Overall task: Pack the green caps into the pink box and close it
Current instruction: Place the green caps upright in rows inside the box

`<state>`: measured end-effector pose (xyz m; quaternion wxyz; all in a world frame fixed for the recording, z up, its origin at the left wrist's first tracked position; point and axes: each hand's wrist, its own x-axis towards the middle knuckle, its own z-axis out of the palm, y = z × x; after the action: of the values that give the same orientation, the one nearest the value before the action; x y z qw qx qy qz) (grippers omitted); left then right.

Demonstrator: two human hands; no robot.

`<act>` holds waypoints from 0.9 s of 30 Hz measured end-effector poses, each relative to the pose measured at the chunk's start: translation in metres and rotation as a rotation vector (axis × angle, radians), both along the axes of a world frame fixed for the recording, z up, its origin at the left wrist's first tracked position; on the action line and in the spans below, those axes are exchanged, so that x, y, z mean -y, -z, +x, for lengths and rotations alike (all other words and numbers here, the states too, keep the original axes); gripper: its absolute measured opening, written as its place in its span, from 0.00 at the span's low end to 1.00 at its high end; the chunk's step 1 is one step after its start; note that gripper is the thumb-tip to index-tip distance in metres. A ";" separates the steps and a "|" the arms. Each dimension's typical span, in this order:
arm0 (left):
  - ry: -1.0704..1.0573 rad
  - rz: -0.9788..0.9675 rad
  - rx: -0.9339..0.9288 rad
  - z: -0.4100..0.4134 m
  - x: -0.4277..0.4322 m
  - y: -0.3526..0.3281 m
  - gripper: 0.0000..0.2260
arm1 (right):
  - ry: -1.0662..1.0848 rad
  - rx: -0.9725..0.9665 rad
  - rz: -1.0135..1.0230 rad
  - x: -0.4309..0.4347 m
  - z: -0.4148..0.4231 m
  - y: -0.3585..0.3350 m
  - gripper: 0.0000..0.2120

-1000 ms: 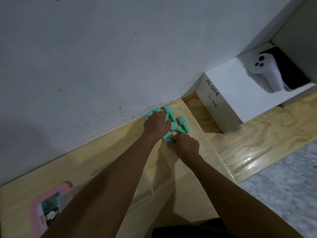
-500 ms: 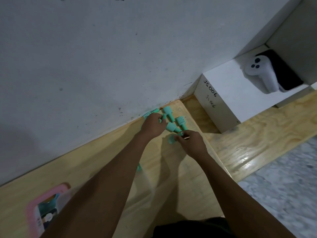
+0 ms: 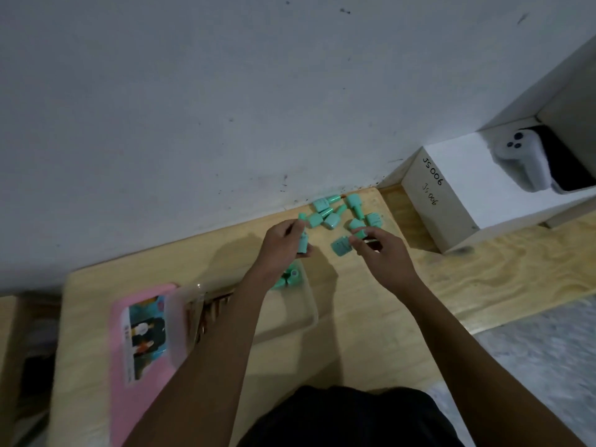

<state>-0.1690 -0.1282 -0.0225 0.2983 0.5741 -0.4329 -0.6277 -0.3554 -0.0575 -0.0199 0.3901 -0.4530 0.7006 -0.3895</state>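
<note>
gripping one green cap (image 3: 302, 243), left hand (image 3: 283, 245) hovers beside the loose pile (image 3: 335, 214) at the wall; right hand (image 3: 380, 250) pinches another, apparently; light, rigid, slippery—pinch the flared base.

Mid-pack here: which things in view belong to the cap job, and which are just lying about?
Job:
- loose green caps by the wall
- cap held in left hand
- cap pinched by right hand
- clear tray with caps already in it
- pink lid

Lying about:
- white box marked JS006
- white controller
</note>
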 end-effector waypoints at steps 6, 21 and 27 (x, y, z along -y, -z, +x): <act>0.001 -0.184 0.204 0.048 -0.040 0.003 0.06 | -0.098 -0.008 -0.067 -0.021 0.035 -0.003 0.08; -0.055 -0.256 0.378 0.087 -0.088 0.025 0.12 | -0.457 -0.777 -0.093 -0.028 0.089 0.042 0.10; 0.009 -0.351 0.532 0.084 -0.094 0.045 0.14 | -0.396 -0.865 -0.128 -0.026 0.096 0.053 0.08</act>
<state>-0.0850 -0.0339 -0.0678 0.2663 0.6561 -0.5999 -0.3725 -0.2599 -0.0315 -0.0730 0.1010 -0.7212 0.6736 -0.1259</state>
